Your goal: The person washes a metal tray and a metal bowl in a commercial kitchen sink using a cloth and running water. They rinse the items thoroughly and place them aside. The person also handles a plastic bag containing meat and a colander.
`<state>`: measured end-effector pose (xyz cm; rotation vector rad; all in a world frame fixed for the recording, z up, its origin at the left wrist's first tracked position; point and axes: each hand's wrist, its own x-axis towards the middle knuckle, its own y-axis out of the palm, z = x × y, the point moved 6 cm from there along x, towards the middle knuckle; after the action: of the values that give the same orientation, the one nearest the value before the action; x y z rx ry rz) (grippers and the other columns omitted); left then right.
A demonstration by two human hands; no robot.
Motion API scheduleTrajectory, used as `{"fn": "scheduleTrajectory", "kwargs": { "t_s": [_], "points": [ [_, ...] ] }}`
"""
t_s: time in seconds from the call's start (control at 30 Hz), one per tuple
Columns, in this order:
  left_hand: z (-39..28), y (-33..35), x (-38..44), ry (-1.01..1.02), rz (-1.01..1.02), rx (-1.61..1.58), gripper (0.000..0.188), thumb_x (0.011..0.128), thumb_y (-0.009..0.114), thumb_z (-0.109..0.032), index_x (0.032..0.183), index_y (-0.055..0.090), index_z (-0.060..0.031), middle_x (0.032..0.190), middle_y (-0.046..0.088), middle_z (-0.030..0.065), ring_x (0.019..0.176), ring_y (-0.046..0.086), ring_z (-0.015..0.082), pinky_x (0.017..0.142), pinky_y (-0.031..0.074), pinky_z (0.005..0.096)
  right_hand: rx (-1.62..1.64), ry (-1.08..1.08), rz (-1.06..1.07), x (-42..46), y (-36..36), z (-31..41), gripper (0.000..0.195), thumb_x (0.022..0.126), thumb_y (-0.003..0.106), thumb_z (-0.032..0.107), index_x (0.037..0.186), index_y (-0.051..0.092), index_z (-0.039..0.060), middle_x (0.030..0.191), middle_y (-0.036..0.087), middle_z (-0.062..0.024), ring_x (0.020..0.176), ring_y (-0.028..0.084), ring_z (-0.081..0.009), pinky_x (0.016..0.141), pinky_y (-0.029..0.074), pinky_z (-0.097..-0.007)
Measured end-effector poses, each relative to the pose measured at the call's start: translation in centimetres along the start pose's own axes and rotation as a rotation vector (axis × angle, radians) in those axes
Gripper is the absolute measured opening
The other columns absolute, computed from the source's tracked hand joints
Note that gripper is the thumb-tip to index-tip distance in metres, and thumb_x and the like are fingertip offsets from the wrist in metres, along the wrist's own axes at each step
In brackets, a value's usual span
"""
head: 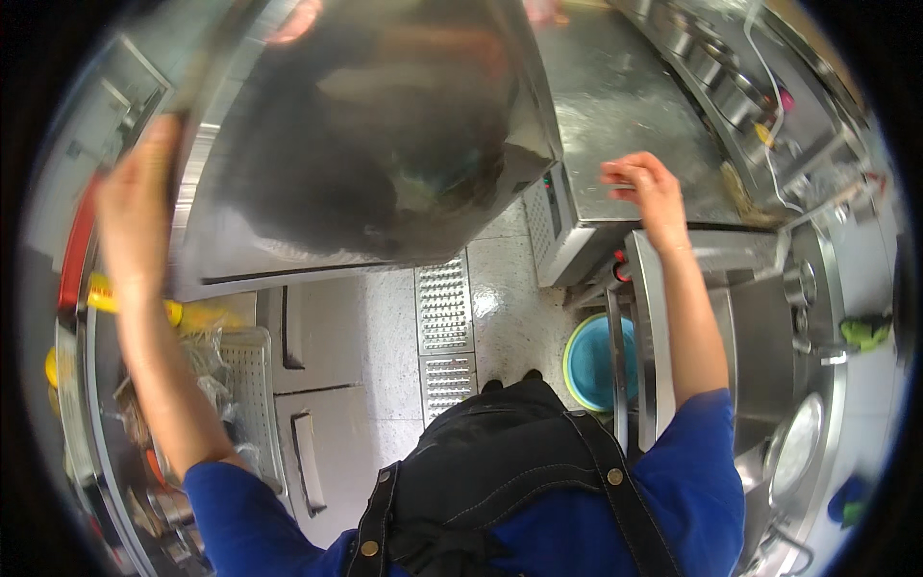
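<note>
A large stainless steel door or panel (375, 144), shiny and partly blurred, fills the upper left and middle of the head view. My left hand (140, 209) is at its left edge, blurred, with the fingers up along that edge; whether they grip it is unclear. On the right, my right hand (645, 184) is raised with bent fingers over the near edge of a wet stainless steel worktop (613, 122), and nothing shows in it. Below the worktop's left corner sits a control panel (554, 205) with small lit marks.
A steel sink (764, 339) lies at the right, with a blue basin (598, 360) on the floor beside it. Steel pots (739, 97) line the upper right shelf. At left are a perforated tray (252, 397), a yellow bottle (104, 294) and drawer fronts (339, 440). A floor drain grate (443, 306) runs between.
</note>
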<state>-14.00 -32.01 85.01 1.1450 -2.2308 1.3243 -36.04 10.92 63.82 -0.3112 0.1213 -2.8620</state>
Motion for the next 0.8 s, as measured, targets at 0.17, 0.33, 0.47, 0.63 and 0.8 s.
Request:
{"fn": "scheduleTrajectory", "kwargs": {
  "t_s": [0.17,0.33,0.47,0.63,0.8],
  "points": [
    [2.6,9.1,-6.6,-0.006,0.111,0.212,0.050,0.086,0.053,-0.052,0.068,0.062,-0.0052,0.052,0.056,0.0118,0.045,0.053,0.0213,0.047,0.041,0.0357,0.366,0.032,0.153,2.3,15.0,3.7,0.014,0.084,0.056,0.011,0.096,0.055,0.0031,0.080,0.060,-0.0080,0.064,0.059,-0.0128,0.052,0.048,-0.0242],
    [8.0,21.5,-12.5,0.068,0.221,0.397,0.043,0.084,0.056,-0.044,0.060,0.055,-0.0077,0.053,0.056,0.0151,0.047,0.056,0.0338,0.044,0.042,0.0424,0.329,0.313,0.363,3.5,23.5,-5.6,0.027,0.085,0.062,0.026,0.093,0.054,0.0017,0.073,0.059,-0.0075,0.056,0.059,-0.0139,0.044,0.049,-0.0257],
    [11.4,30.2,-15.1,0.043,0.377,0.381,0.043,0.085,0.056,-0.041,0.059,0.054,-0.0064,0.053,0.056,0.0159,0.049,0.057,0.0342,0.045,0.043,0.0425,0.361,0.776,0.269,4.0,27.3,-16.6,0.034,0.082,0.065,0.032,0.085,0.052,0.0010,0.075,0.061,-0.0119,0.055,0.064,-0.0190,0.044,0.053,-0.0278],
    [16.0,34.8,-17.3,-0.108,0.451,0.393,0.044,0.086,0.054,-0.041,0.061,0.054,-0.0050,0.054,0.056,0.0164,0.049,0.056,0.0344,0.047,0.044,0.0424,0.224,0.954,0.089,5.8,30.6,-23.2,0.031,0.078,0.068,0.013,0.087,0.043,-0.0034,0.067,0.061,-0.0174,0.050,0.063,-0.0264,0.037,0.052,-0.0337],
    [18.6,39.6,-16.8,-0.200,0.559,0.404,0.043,0.089,0.048,-0.041,0.069,0.057,-0.0039,0.060,0.061,0.0158,0.055,0.061,0.0322,0.053,0.049,0.0419,0.004,0.857,0.077,9.6,32.1,-27.2,0.019,0.077,0.062,0.005,0.082,0.046,-0.0052,0.064,0.061,-0.0185,0.047,0.063,-0.0256,0.036,0.051,-0.0331]
  ]
}}
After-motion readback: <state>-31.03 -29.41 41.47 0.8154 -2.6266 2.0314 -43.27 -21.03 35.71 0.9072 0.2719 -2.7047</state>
